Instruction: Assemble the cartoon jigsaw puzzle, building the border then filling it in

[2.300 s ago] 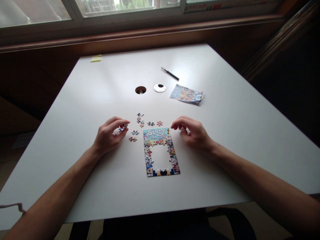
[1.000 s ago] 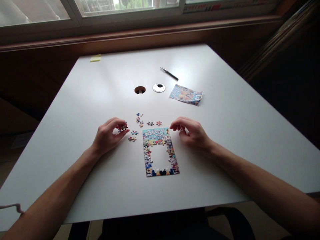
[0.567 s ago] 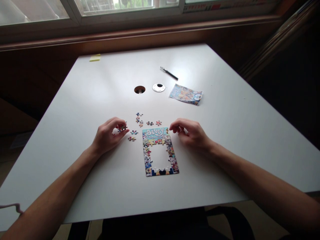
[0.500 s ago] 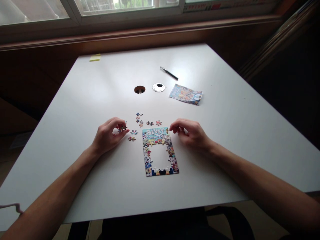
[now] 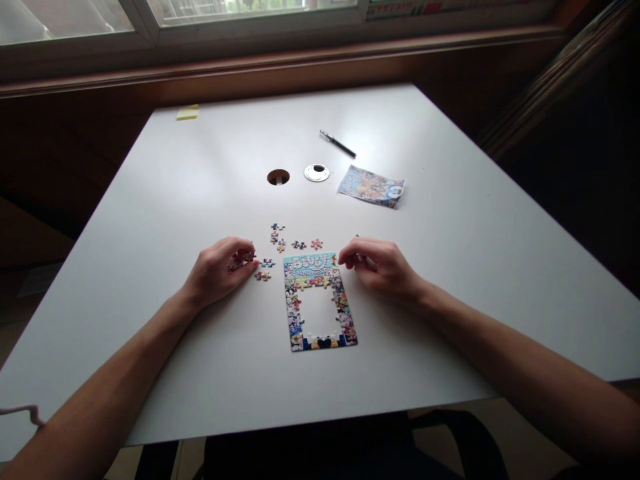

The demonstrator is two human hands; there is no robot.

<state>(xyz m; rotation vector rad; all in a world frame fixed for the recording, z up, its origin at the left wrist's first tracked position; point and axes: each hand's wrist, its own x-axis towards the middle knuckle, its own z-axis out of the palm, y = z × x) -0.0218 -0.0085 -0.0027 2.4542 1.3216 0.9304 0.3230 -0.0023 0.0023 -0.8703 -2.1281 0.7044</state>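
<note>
My left hand point(image 5: 216, 268) pinches a small multicoloured jigsaw piece point(image 5: 247, 256) between thumb and fingers, left of the loose pieces. Close by its fingertips lie a blue-toned piece point(image 5: 267, 263) and a yellowish one point(image 5: 263, 276). The partly assembled jigsaw puzzle point(image 5: 295, 313) lies flat on the table, a frame of joined pieces around a bare middle, with a light blue titled top. At its upper right corner rests my right hand point(image 5: 377, 263), fingers curled in; whatever they may hold is hidden. A tiny dark tip point(image 5: 357, 236) shows just behind its knuckles.
Several loose pieces point(image 5: 277, 235) lie beyond the puzzle on the white table point(image 5: 225, 380). Farther back are a round hole point(image 5: 278, 177), a metal cap point(image 5: 317, 173), a pen point(image 5: 338, 144) and a curled picture sheet point(image 5: 373, 187). A yellow sticky note point(image 5: 187, 112) is at the far left.
The jigsaw piece in my left fingers has turned a little and shows a different face. My right hand stays in place, with a small dark tip now visible behind it.
</note>
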